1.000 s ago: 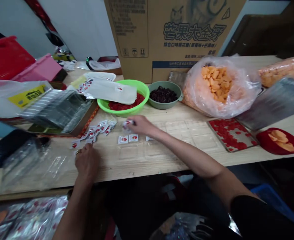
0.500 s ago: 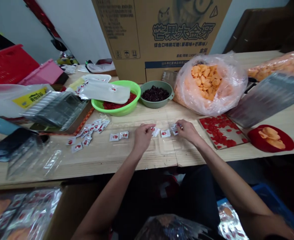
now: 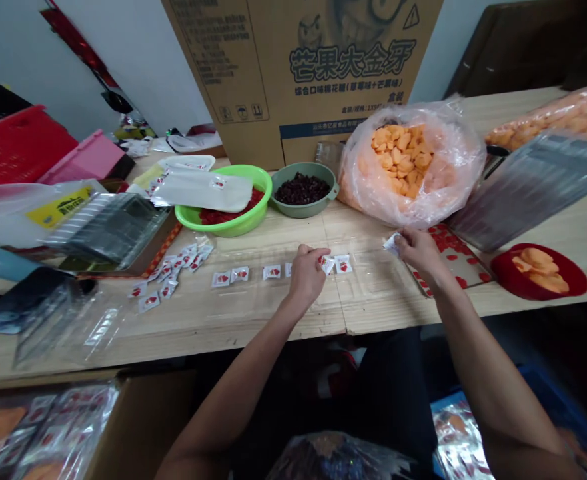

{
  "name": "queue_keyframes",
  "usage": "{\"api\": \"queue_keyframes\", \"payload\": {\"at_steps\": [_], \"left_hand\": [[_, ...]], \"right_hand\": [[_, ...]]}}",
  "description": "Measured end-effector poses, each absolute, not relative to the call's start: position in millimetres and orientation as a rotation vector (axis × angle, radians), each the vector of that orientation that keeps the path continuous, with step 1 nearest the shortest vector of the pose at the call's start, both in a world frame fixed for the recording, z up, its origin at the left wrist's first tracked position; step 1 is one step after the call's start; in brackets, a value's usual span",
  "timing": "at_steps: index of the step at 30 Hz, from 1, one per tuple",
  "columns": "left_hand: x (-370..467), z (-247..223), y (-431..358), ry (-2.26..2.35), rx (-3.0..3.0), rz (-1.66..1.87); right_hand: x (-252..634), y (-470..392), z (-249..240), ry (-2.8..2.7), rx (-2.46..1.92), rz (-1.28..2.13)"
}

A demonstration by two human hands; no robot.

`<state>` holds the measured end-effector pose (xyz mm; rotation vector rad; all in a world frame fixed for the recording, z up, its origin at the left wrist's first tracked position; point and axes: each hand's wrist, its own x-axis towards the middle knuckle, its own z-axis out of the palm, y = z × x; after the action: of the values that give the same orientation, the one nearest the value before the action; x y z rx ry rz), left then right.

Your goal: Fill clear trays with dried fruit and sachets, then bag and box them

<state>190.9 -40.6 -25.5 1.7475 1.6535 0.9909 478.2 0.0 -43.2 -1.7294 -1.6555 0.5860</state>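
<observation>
My left hand (image 3: 307, 273) is over the clear plastic trays (image 3: 268, 303), its fingers closed at a small white sachet with a red print (image 3: 326, 265). Right beside it lies another sachet (image 3: 343, 264). More sachets rest in pairs to the left, one pair at the far left (image 3: 220, 279) and one partly behind my left hand (image 3: 272, 272). Off to the right, my right hand (image 3: 420, 253) pinches a sachet (image 3: 392, 245) above the table, close to the red-patterned board (image 3: 466, 267).
Loose sachets (image 3: 170, 273) are heaped at the left. Behind stand a green bowl (image 3: 253, 220), a grey-green bowl (image 3: 306, 208) and a bag of orange sweets (image 3: 408, 193), before a large carton (image 3: 273, 67). A red bowl (image 3: 513, 277) and stacked trays (image 3: 528, 190) are at right.
Both hands have moved right, the right one farther, carrying a sachet away from the trays. One sachet now lies free where my right hand was. A pair left of my left hand is uncovered.
</observation>
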Motion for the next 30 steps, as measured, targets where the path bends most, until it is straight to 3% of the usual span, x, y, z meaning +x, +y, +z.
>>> {"api": "queue_keyframes", "payload": {"at_steps": [5, 12, 17, 23, 30], "left_hand": [[220, -19, -26, 1.560, 1.609, 0.978], [286, -25, -15, 1.684, 1.855, 0.693], [284, -35, -26, 1.681, 2.285, 0.432], [271, -49, -49, 1.213, 2.654, 0.118], [245, -32, -23, 1.334, 2.496, 0.309]], "right_hand": [[478, -10, -34, -1.661, -1.935, 0.530], [464, -12, -39, -1.827, -2.124, 0.305], [479, -28, -38, -2.088, -1.919, 0.052], [482, -53, -63, -2.417, -1.578, 0.068], [471, -64, -68, -2.482, -1.659, 0.054]]}}
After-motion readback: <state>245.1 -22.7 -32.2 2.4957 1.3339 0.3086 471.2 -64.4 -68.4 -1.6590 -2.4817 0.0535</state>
